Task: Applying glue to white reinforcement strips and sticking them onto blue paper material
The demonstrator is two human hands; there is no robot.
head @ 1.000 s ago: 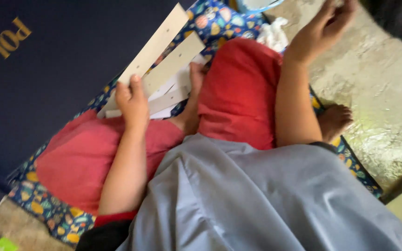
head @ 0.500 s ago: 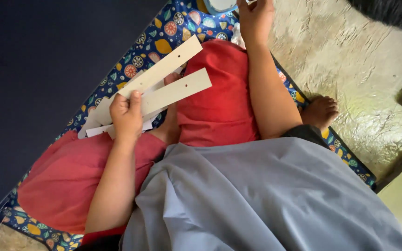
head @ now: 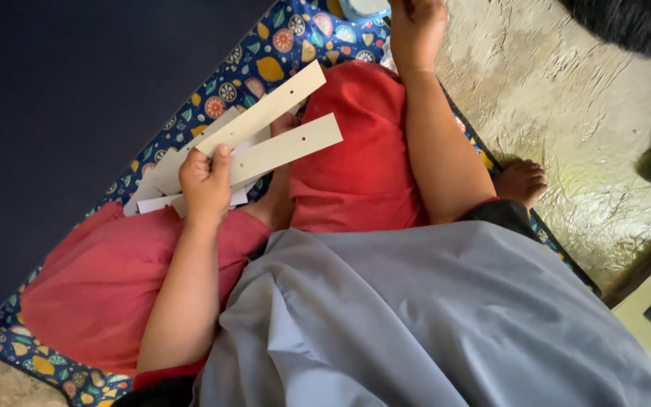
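Left hand pinches a fan of pale card strips over my red lap — right hand reaches out to the patterned mat, grip unclear. I judge I'm mid-gather; next needs another piece.

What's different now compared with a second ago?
The right hand has reached further forward, up to a light blue round thing at the mat's far edge. The left hand still grips the fanned cardboard strips over the lap.
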